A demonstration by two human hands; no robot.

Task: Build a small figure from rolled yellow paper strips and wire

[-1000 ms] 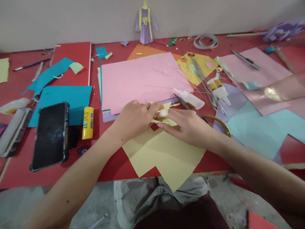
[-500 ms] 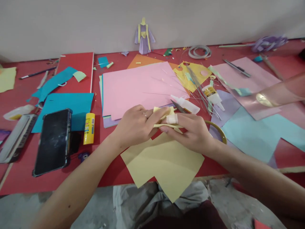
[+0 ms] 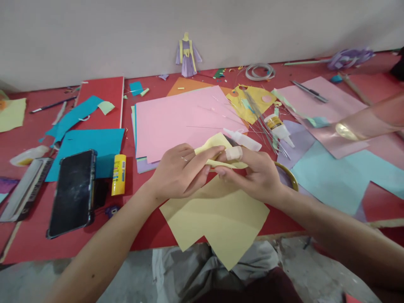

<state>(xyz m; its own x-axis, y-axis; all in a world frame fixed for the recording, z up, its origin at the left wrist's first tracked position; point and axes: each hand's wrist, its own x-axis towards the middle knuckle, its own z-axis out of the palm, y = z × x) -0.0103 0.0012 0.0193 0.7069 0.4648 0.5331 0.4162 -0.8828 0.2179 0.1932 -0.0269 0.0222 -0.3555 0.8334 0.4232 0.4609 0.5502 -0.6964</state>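
A small folded piece of pale yellow paper (image 3: 215,143) is held between my two hands, above the table. My left hand (image 3: 178,171) grips its left side, fingers closed and reaching across the fold. My right hand (image 3: 257,171), with white tape around the index finger, pinches the right side of the same paper between thumb and fingers. Part of the fold is hidden by the fingers. Below the hands a larger sheet of yellow paper (image 3: 217,219) lies over the front edge. Just behind the right hand shows a dark blade (image 3: 231,140), its remainder covered.
A pink sheet stack (image 3: 170,122), a glue bottle (image 3: 279,128), a white squeeze bottle (image 3: 246,141) and thin wires lie beyond my hands. At left are a phone (image 3: 72,193) and a glue stick (image 3: 118,174). A paper doll (image 3: 187,59) leans on the wall. Another person's arm (image 3: 372,115) reaches in from the right.
More of the small paper piece now shows above my left fingers, where it has opened out wider. My left fingers have shifted along its edge. The view has tilted slightly.
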